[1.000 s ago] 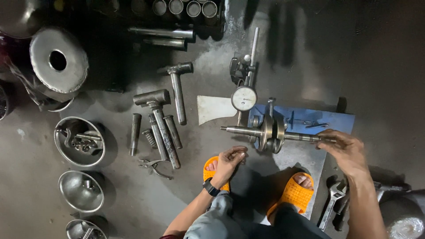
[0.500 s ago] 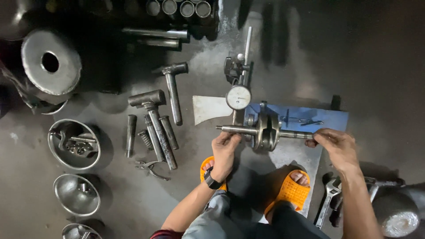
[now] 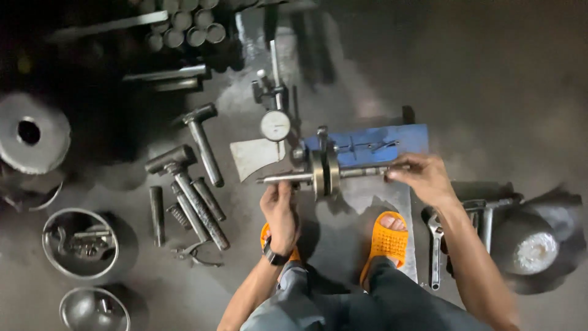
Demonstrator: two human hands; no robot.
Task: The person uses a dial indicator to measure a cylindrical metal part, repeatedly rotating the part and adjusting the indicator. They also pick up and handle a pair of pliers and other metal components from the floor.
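So I held the crankshaft (image 3: 324, 173) level between my hands, left hand (image 3: 280, 211) pinching one shaft end, right hand (image 3: 424, 178) pinching the other, so its webs sat just under the dial gauge (image 3: 275, 125) beyond my left hand

No packages, labels, signs, screens.

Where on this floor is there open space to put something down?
Bare grey concrete floor lies beyond the blue steel stand, upper right. Left is crowded: steel hammers, round metal bowls. A long silver wrench lies beside the orange sandal.
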